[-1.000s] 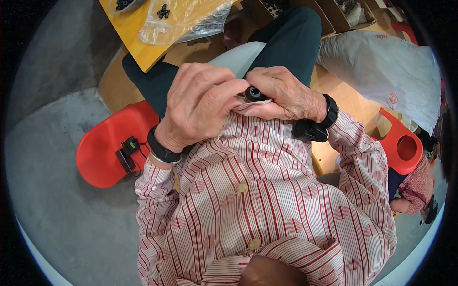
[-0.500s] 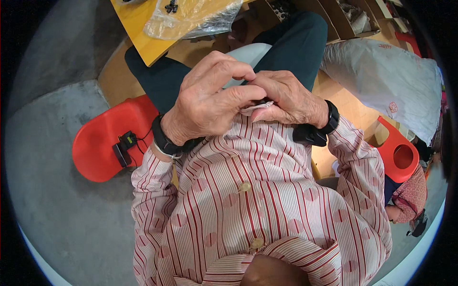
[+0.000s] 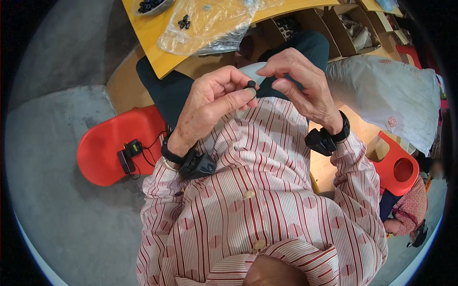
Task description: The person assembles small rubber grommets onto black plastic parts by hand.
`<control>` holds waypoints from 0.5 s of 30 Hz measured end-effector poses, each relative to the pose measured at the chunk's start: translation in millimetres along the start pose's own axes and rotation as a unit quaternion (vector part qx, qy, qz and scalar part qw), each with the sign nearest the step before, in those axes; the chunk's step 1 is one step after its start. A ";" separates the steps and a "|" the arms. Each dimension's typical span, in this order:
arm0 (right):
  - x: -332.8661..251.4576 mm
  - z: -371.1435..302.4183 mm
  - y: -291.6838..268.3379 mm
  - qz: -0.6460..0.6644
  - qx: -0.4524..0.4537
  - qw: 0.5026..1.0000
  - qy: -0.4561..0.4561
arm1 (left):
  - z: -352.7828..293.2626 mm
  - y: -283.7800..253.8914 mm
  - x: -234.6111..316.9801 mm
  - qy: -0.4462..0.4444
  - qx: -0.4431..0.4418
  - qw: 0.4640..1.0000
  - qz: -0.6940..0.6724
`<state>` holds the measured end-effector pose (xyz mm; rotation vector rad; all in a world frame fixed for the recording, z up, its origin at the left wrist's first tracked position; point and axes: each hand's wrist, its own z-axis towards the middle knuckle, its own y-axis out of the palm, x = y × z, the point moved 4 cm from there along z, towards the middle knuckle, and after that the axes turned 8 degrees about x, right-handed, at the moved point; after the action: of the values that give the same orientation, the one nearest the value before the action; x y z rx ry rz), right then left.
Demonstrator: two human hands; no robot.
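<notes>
My left hand (image 3: 213, 101) is raised in front of my striped shirt. Its thumb and fingers pinch a small black cylindrical piece (image 3: 251, 84), whose round top shows above the thumb. Just to the right, my right hand (image 3: 301, 86) hovers with thumb and forefinger apart and nothing visible between them; it does not touch the piece. Similar small black pieces (image 3: 184, 22) lie on a clear plastic bag (image 3: 210, 28) on the yellow table (image 3: 148, 43). At that table's far left, a clear bowl (image 3: 164, 6) holds more dark pieces.
On a red chair (image 3: 102, 148) to the left sits a black device with cables (image 3: 128, 157). Cardboard boxes (image 3: 334, 28) stand at the far right, with a large white sack (image 3: 391, 95) nearer. Beyond my right arm are a red stool (image 3: 396, 162) and another person's patterned sleeve (image 3: 410, 202).
My hands were together at a pinched fold of striped cloth with something dark. Now they are apart, the cloth is let go, and the black piece shows in my left fingers.
</notes>
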<state>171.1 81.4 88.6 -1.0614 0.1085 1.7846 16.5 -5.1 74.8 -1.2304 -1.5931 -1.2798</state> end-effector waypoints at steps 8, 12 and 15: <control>12.1 -10.4 7.7 0.129 -0.010 0.988 0.088 | 4.9 11.5 -6.0 -0.042 0.001 0.999 -0.010; 21.4 -17.0 8.1 0.232 0.021 0.959 0.159 | 5.7 13.3 -8.4 -0.032 0.016 0.998 -0.045; 22.8 -19.1 8.4 0.245 0.026 0.950 0.191 | 6.3 11.3 -11.7 -0.028 0.011 0.997 -0.074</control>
<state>173.8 83.8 57.9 -1.4201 0.7063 1.9662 30.7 -1.1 65.3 -1.1626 -1.7605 -1.3258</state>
